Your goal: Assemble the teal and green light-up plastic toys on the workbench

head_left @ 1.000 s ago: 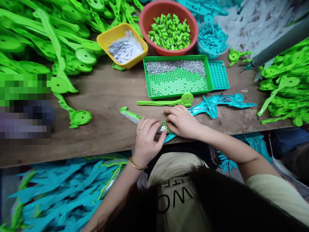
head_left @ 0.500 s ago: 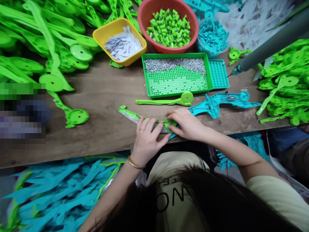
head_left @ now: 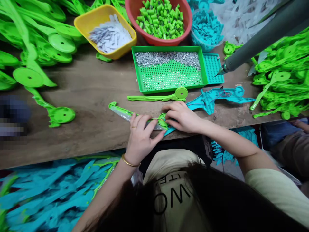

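A long, curved green plastic arm (head_left: 115, 106) with a clear strip along its side lies on the wooden table in front of me. Its round end (head_left: 162, 116) sits against a blue plastic piece (head_left: 169, 130). My left hand (head_left: 143, 134) grips the arm near its middle, fingers over the top and thumb stretched toward the round end. Over that end, my right hand (head_left: 183, 118) bends its fingers, the tips pinching at the disc; what lies under them is partly hidden. A second green arm (head_left: 156, 97) lies just beyond, and a blue plastic frame (head_left: 209, 100) with thin wires extends to the right.
A green perforated tray (head_left: 169, 79) of small metal screws stands behind, beside a blue tray (head_left: 212, 69). A dark power screwdriver (head_left: 251, 40) hangs at right. A yellow bin (head_left: 83, 24), red bowl (head_left: 159, 40) and heaps of green parts (head_left: 287, 71) surround the area.
The whole view has shifted, so the table things sit further left and slightly higher. My right fingertips have drawn back slightly, showing more of the round end. Both hands stay at the green arm.
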A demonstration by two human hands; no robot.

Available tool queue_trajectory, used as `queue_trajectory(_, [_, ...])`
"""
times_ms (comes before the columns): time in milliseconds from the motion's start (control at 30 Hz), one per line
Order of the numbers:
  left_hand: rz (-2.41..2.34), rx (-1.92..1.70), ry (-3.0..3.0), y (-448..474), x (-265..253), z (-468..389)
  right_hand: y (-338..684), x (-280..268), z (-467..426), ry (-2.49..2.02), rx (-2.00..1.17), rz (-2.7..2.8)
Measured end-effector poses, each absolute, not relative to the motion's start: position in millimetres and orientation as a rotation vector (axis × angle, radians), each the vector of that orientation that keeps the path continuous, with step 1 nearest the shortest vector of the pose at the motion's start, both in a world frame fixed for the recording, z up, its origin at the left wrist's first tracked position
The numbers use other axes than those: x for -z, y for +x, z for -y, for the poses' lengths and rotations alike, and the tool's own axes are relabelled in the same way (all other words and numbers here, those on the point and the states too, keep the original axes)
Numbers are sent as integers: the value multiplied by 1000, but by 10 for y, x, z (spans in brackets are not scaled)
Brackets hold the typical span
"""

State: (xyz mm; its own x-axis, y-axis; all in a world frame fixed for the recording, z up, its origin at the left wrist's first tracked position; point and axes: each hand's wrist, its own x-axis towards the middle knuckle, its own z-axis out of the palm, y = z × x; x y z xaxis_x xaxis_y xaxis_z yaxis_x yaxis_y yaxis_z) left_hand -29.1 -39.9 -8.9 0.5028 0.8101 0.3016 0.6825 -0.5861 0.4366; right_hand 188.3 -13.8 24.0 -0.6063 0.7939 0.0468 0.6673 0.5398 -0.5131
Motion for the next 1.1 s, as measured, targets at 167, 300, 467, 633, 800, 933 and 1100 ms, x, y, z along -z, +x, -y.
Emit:
queue_trajectory(167, [-1274,-694,2481,-289,83,395,1899,-219,153,-1159,-603,2531])
queue_trajectory(300, [-1277,-687,2476,-285,83,391,1912,-222,165,-1182,-587,2507])
queue_trajectory(467, [-1283,-711,2419,-287,125,397,1868,-316,149,-1344,-640,2532])
queue_trajectory(633, [-1283,-745,2409,-274,127,395,1777,-403,116,-1417,-633,2598])
queue_trajectory(800, [-1299,-712,2374,-263,105,394,1738,-404,46,-1439,-767,2578])
queue_trajectory(933, [-1315,-687,2398,-263,82,391,1740,-353,53,-1418,-765,2522])
queue_trajectory(1100, [-1301,-667,2400,-256,37,378,1746,-252,167,-1325,-499,2501])
